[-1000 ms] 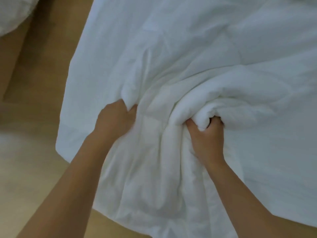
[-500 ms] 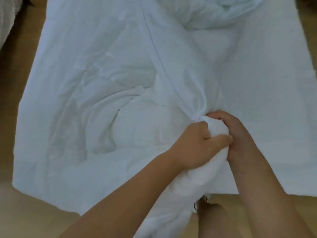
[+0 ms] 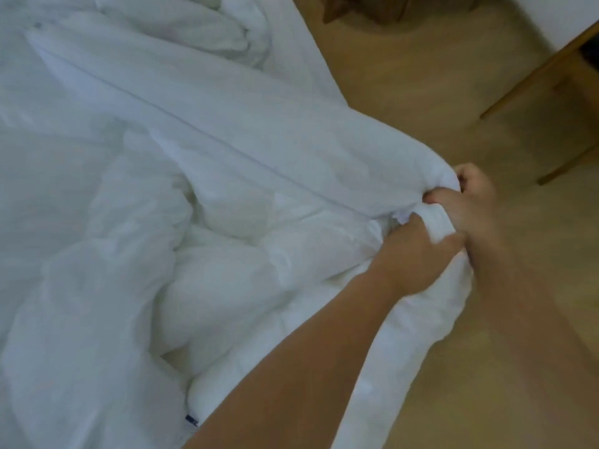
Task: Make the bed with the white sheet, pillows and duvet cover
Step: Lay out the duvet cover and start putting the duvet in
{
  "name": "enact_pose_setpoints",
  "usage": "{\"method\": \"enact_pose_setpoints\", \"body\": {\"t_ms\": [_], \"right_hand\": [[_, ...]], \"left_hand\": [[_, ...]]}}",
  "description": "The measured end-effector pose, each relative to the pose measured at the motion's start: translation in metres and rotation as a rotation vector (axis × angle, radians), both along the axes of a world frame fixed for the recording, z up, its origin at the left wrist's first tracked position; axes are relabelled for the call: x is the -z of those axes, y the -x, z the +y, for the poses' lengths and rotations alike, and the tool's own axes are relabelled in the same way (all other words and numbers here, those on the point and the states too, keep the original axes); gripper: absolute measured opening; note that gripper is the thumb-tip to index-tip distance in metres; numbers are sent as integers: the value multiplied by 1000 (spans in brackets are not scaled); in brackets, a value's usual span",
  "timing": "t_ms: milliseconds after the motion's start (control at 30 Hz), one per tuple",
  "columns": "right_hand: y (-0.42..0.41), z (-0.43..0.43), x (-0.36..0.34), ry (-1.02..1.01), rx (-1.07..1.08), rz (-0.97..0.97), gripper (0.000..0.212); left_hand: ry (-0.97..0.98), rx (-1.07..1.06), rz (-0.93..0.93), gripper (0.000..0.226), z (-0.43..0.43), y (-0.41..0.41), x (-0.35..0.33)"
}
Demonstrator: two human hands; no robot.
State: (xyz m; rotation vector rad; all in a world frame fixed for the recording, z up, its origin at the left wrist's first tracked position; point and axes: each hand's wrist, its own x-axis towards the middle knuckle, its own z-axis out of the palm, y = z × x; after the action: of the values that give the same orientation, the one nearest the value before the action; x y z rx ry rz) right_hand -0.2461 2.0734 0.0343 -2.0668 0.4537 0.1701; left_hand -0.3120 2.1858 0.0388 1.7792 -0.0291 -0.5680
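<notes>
A white duvet in its cover [image 3: 168, 196] lies crumpled over the left and middle of the head view, with a long seam running diagonally toward my hands. My left hand [image 3: 411, 254] grips a bunched corner of the duvet [image 3: 436, 218] from below. My right hand [image 3: 470, 202] pinches the same bunched corner from the right side, its image blurred. The corner is pulled out past the spread fabric, over the floor. A small dark tag [image 3: 191, 420] shows at the duvet's lower edge. No pillows are in view.
Tan wooden floor [image 3: 421, 92] fills the right side. A wooden furniture frame [image 3: 551, 76] stands at the upper right, and a dark brown object [image 3: 363, 8] sits at the top edge.
Both hands came together on one bunched corner and have carried it to the right, off the spread fabric and over the floor. The view has swung right as well.
</notes>
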Motion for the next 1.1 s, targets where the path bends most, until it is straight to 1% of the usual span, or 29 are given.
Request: {"method": "enact_pose_setpoints", "body": {"t_ms": [33, 67, 100, 133, 167, 200, 267, 300, 333, 367, 400, 433, 500, 567, 600, 633, 667, 700, 767, 800, 833, 900, 933, 967, 1000, 1033, 1067, 1100], "right_hand": [[-2, -4, 14, 120, 17, -20, 21], [-2, -8, 30, 228, 18, -22, 23], [1, -11, 47, 359, -3, 19, 33], [4, -11, 62, 466, -36, 92, 47], [13, -7, 76, 537, -73, 159, 61], [24, 1, 90, 564, -109, 194, 74], [54, 27, 110, 519, -151, 271, 98], [68, 39, 117, 503, -158, 330, 109], [79, 48, 123, 500, -158, 375, 115], [84, 53, 125, 497, -139, 399, 114], [82, 55, 124, 479, -117, 400, 107], [77, 54, 119, 469, -114, 362, 95], [62, 43, 102, 495, -147, 171, 64], [48, 17, 78, 533, -66, 1, 40], [45, 0, 69, 541, -7, -26, 32], [45, -17, 64, 546, 31, -14, 27], [48, -28, 62, 556, 39, 56, 26], [52, -34, 66, 594, 6, 168, 32], [60, -19, 83, 692, -110, 389, 58], [65, 1, 92, 738, -155, 423, 67], [71, 24, 100, 755, -190, 380, 74], [88, 77, 112, 716, -272, 237, 84], [98, 103, 117, 679, -336, 181, 85], [110, 128, 121, 616, -408, 135, 83], [122, 153, 124, 512, -472, 97, 80], [132, 177, 122, 355, -499, 93, 77], [138, 197, 117, 171, -475, 93, 73], [143, 215, 110, 37, -417, 56, 66]], "left_hand": [[-118, 92, 4, 59, 0, -4, 16], [-258, 170, -20, 68, 4, -5, 33], [-415, 226, -78, 69, 10, -4, 52], [-559, 271, -138, 68, 21, 1, 68], [-680, 307, -173, 67, 33, 8, 85], [-767, 330, -177, 66, 46, 16, 98], [-874, 361, -141, 67, 71, 33, 117], [-888, 384, -130, 68, 81, 39, 122], [-879, 399, -134, 69, 88, 43, 126], [-864, 402, -152, 70, 95, 45, 129], [-855, 402, -174, 70, 101, 47, 129], [-850, 394, -192, 70, 105, 49, 129], [-823, 344, -214, 70, 111, 52, 124], [-799, 255, -215, 69, 111, 54, 118], [-772, 205, -205, 69, 108, 54, 115], [-746, 176, -194, 68, 103, 53, 112], [-730, 176, -183, 68, 99, 52, 109], [-732, 195, -182, 67, 95, 51, 107], [-760, 228, -191, 63, 93, 50, 106], [-768, 206, -204, 61, 99, 52, 105], [-783, 155, -251, 60, 108, 53, 103], [-904, 37, -410, 64, 133, 60, 99], [-1003, -8, -449, 70, 149, 64, 98], [-1114, -39, -424, 78, 169, 69, 98], [-1220, -60, -332, 85, 191, 74, 98], [-1289, -85, -219, 92, 214, 80, 100], [-1318, -123, -112, 97, 236, 87, 101], [-1345, -157, -42, 100, 256, 95, 100]]}}
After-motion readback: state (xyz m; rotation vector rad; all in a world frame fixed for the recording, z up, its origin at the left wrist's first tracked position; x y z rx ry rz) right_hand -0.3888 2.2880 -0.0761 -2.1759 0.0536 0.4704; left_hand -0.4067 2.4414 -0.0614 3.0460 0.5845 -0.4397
